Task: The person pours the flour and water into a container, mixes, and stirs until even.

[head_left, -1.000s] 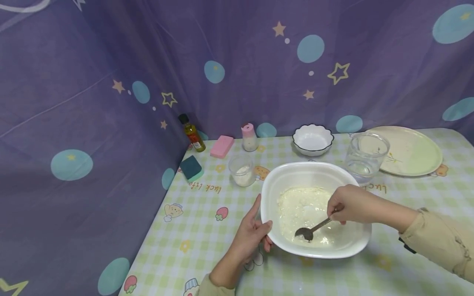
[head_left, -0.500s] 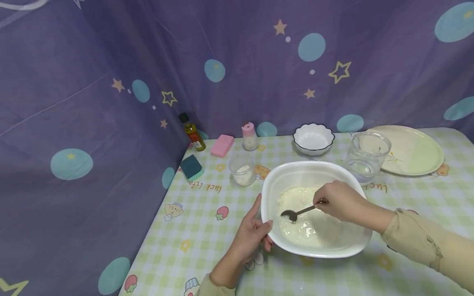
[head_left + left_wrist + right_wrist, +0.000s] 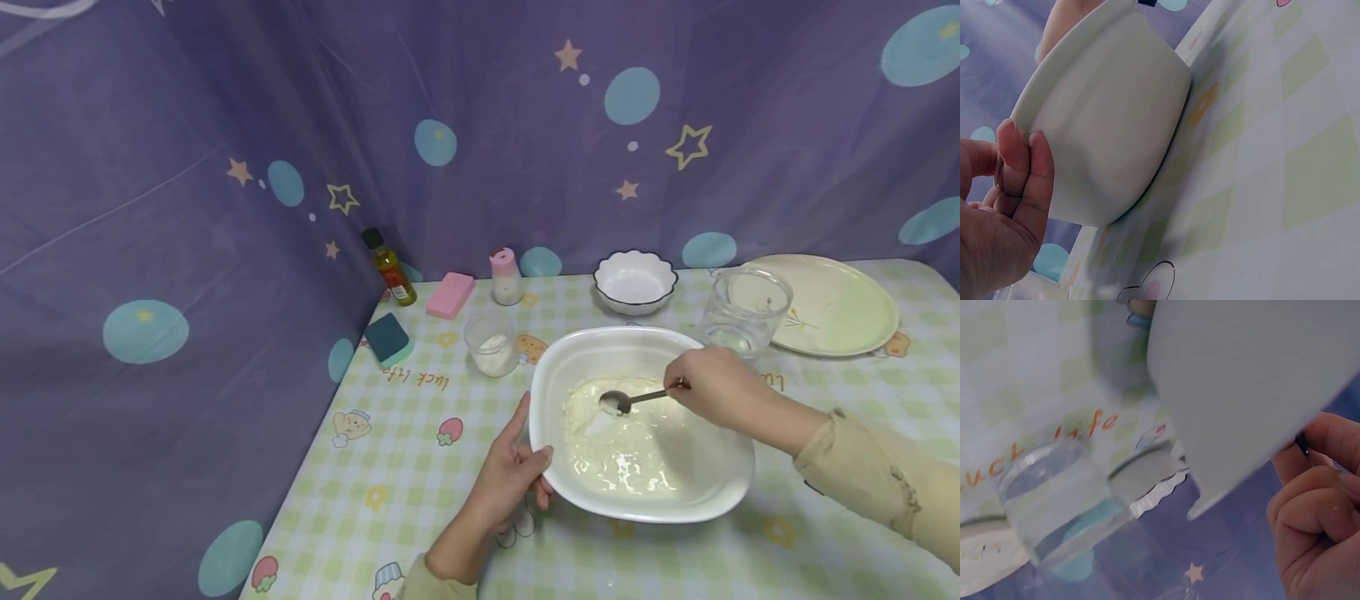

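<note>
A white basin point(image 3: 551, 379) stands on the table with a pale, wet flour batter point(image 3: 626, 462) spread over its bottom. My left hand point(image 3: 508, 473) grips its left rim, thumb over the edge and fingers against the outer wall, as the left wrist view also shows point(image 3: 1007, 212). Above the batter, my right hand point(image 3: 716, 387) pinches a dark metal spoon point(image 3: 647, 397) by the end of its handle. The spoon's bowl sits in the batter toward the far side, with a whitish patch beside it. In the right wrist view the basin wall point(image 3: 1241, 381) hides most of the spoon.
Right behind the basin stands a clear jug-like container point(image 3: 742, 312) of water, beside a large oval plate point(image 3: 840, 304). A scalloped white bowl point(image 3: 634, 283), pink-topped shaker point(image 3: 506, 279), cup of white powder point(image 3: 491, 346), pink sponge point(image 3: 450, 296), dark green sponge point(image 3: 388, 340) and oil bottle point(image 3: 392, 271) line the back.
The spoon has swept through the batter, from the near side to the left and then to the far side. My right hand moved with it; my left hand stayed on the rim.
</note>
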Tool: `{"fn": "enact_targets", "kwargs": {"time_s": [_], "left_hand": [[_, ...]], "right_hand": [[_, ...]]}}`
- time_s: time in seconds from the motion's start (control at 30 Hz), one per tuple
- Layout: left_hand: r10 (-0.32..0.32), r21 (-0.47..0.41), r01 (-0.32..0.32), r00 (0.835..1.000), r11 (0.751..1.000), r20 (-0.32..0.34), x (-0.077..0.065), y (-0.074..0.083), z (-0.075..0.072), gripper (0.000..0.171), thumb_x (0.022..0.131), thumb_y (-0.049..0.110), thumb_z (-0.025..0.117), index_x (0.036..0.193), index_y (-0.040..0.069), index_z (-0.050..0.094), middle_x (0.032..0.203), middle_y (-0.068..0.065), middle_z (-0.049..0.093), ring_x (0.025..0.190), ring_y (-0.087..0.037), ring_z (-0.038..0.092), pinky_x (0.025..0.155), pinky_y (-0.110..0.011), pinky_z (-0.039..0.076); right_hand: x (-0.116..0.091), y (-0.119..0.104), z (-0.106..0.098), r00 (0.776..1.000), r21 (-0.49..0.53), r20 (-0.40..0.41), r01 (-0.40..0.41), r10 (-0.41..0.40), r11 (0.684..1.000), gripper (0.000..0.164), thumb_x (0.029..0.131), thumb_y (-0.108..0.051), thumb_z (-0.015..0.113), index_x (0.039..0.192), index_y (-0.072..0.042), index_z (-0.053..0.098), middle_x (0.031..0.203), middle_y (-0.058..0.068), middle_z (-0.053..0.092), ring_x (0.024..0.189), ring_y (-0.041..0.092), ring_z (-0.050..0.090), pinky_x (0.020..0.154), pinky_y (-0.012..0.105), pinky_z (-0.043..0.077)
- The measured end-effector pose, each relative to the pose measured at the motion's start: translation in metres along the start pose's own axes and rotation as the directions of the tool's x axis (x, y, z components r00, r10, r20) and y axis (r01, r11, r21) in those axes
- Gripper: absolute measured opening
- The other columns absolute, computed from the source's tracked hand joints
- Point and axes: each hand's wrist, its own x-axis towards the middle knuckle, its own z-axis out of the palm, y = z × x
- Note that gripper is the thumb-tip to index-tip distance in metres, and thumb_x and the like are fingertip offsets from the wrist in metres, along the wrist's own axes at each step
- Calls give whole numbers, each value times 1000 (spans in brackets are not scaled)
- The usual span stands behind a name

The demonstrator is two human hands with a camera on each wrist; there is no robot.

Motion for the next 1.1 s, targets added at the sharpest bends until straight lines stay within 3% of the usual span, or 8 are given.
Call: {"fn": "enact_targets", "kwargs": {"time_s": [0.23, 0.6, 0.73, 0.93, 1.1], "left_hand": [[2, 13, -2, 1000, 1000, 6, 0, 0, 0, 79, 96, 3, 56, 158, 26, 13, 60, -6, 62, 43, -8, 57, 44, -23, 50], [6, 6, -6, 1000, 1000, 0, 1, 0, 1, 79, 96, 2, 55, 158, 26, 13, 59, -6, 61, 43, -8, 57, 44, -23, 50], [7, 2, -7, 1000, 1000, 0, 0, 0, 1, 79, 96, 2, 55, 158, 26, 13, 59, -6, 61, 43, -9, 57, 44, -23, 50], [9, 7, -9, 1000, 1000, -3, 0, -1, 1, 79, 96, 1, 55, 158, 26, 13, 59, -6, 61, 42, -9, 57, 43, -23, 49], [7, 13, -7, 1000, 1000, -5, 0, 0, 1, 79, 96, 1, 55, 158, 26, 13, 59, -6, 61, 42, -8, 56, 43, -23, 49]], "right_hand": [[-5, 12, -13, 999, -71, 2, -41, 41, 997, 25, 76, 0, 69, 63, -20, 63, 62, -11, 54, 57, 11, 45, 52, 30, 39], [-15, 17, -30, 995, -150, 29, -87, 93, 985, 37, 74, 6, 61, 54, -21, 46, 56, -6, 41, 56, 15, 38, 48, 29, 30], [-18, 16, -34, 996, -151, 60, -61, 71, 987, 36, 72, 6, 65, 55, -22, 48, 57, -7, 42, 57, 14, 38, 48, 29, 31], [-21, 16, -38, 994, -125, 107, 39, -26, 991, 34, 70, 3, 71, 56, -24, 54, 58, -14, 46, 57, 10, 40, 50, 29, 35], [-24, 17, -41, 969, -52, 245, 42, -28, 998, 26, 75, -3, 72, 62, -24, 62, 57, -16, 50, 53, 4, 43, 54, 26, 38]]}}
